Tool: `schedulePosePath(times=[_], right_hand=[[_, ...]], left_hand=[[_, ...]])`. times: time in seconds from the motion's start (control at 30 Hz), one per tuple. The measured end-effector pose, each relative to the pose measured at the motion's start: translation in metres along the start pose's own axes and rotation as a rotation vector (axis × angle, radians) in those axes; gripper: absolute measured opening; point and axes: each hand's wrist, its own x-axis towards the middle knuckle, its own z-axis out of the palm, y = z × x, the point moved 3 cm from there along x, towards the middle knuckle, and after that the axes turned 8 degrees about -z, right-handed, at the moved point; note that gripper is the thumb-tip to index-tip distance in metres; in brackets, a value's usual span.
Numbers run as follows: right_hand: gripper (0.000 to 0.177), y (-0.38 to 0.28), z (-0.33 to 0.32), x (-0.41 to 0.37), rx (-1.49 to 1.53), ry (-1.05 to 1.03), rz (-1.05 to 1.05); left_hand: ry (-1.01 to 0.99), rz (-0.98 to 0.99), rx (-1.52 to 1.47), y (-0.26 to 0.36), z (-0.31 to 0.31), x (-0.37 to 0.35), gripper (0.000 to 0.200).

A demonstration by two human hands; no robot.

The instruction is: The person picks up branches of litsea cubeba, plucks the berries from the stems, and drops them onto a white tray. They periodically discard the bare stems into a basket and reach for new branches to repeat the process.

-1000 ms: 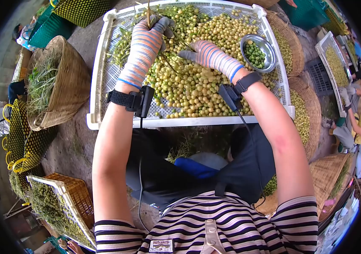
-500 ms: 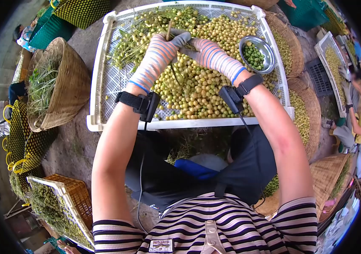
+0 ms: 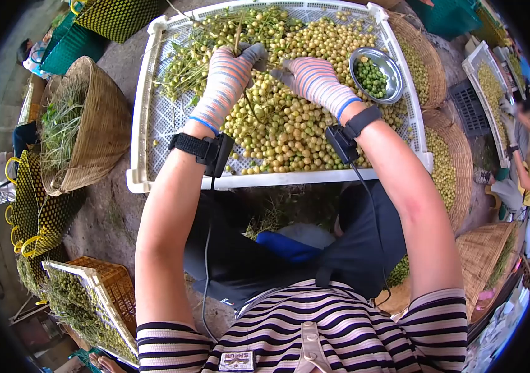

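Note:
My left hand (image 3: 230,74), in a striped glove with grey fingertips, is closed around a thin brown fruit stem (image 3: 238,36) that sticks up past the fingers and trails out below. My right hand (image 3: 314,78), gloved alike, is just to the right, a small gap from the left. Its fingers are curled together; whether a fruit is between them is hidden. Both hands are above a white perforated tray (image 3: 159,140) heaped with small round yellow-green fruits (image 3: 296,140). Fruits still on stems (image 3: 199,53) lie at the tray's far left. A metal bowl (image 3: 394,84) of greener fruits (image 3: 370,78) rests on the right side.
A wicker basket (image 3: 100,130) of green stalks stands left, near yellow-black woven baskets (image 3: 35,199). Lower left is a crate (image 3: 112,283) with a tray of stemmed fruit. Round baskets of fruit (image 3: 442,161) stand right. A co-worker's arm (image 3: 523,171) is at another tray far right.
My right hand has drawn apart from my left, leaving a gap between them. My left hand has shifted slightly left and up, still holding the stem.

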Motion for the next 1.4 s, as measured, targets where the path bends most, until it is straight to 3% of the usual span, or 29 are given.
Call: schedulePosePath(times=[0.07,0.2,0.27,0.37,0.4,0.5,0.53,0.6,0.63,0.67,0.73,0.87,0.93,1.0,1.03,1.13,1.2,1.27,1.3,1.33,1.4], right_hand=[[0.035,0.000,-0.002,-0.001,0.027,-0.196,0.162],[0.029,0.021,0.015,-0.002,-0.063,0.078,-0.091],[0.032,0.024,0.012,-0.002,-0.064,0.024,-0.050],[0.055,0.016,-0.003,-0.004,-0.096,0.162,-0.111],[0.055,0.011,-0.003,0.001,-0.097,0.161,-0.110],[0.056,-0.007,-0.001,0.026,0.802,0.099,-0.424],[0.056,-0.005,0.002,0.028,0.805,0.102,-0.420],[0.052,0.001,0.016,0.030,0.932,-0.023,-0.169],[0.050,0.001,0.015,0.034,0.718,0.023,-0.215],[0.050,0.006,0.014,0.032,0.718,0.018,-0.220],[0.052,0.003,-0.010,0.019,0.403,-0.196,-0.070],[0.041,0.023,0.019,0.011,0.429,-0.052,-0.224],[0.036,0.017,0.010,0.006,0.477,-0.092,-0.226],[0.038,0.016,-0.005,-0.001,0.175,-0.026,-0.048],[0.039,0.017,-0.007,0.001,0.127,-0.119,0.103],[0.040,0.038,0.007,-0.005,0.037,-0.157,0.186],[0.043,0.036,0.006,-0.012,0.108,-0.150,0.134],[0.056,0.003,-0.008,-0.007,0.029,0.187,-0.216],[0.065,-0.014,-0.013,-0.001,0.183,0.077,-0.266],[0.074,-0.029,-0.016,0.006,0.336,-0.029,-0.309],[0.069,-0.052,-0.008,0.008,0.471,0.068,-0.271]], left_hand=[[0.010,-0.017,-0.002,-0.002,-0.001,0.000,0.025],[-0.012,0.030,-0.073,0.005,-0.010,-0.003,0.024],[-0.010,-0.006,-0.094,0.003,-0.014,-0.004,0.024],[-0.062,0.051,-0.084,0.005,-0.019,-0.002,0.025],[-0.096,0.085,-0.077,0.006,-0.018,-0.001,0.025],[-0.038,-0.005,-0.044,0.011,-0.011,-0.006,0.026],[0.018,-0.051,0.027,0.012,-0.011,-0.008,0.026],[0.016,-0.032,0.014,0.014,-0.012,-0.012,0.026],[-0.011,0.008,0.010,0.015,-0.010,-0.013,0.026],[-0.033,0.047,0.003,0.016,-0.010,-0.015,0.025],[-0.027,0.091,-0.037,0.018,-0.017,-0.013,0.025],[-0.017,0.239,-0.082,0.026,-0.035,-0.006,0.026],[-0.025,0.232,-0.077,0.028,-0.037,-0.008,0.026],[0.023,0.182,-0.090,0.026,-0.034,-0.009,0.025],[0.031,0.263,-0.112,0.026,-0.034,-0.009,0.025],[0.198,0.282,-0.278,0.029,-0.059,-0.001,0.025],[0.208,0.239,-0.254,0.031,-0.070,-0.004,0.022],[0.216,0.161,-0.354,0.026,-0.063,-0.006,0.020],[0.192,0.200,-0.321,0.028,-0.059,-0.008,0.019],[0.121,0.390,-0.193,0.028,-0.057,-0.012,0.019],[0.116,0.290,-0.347,0.023,-0.053,-0.006,0.020]])
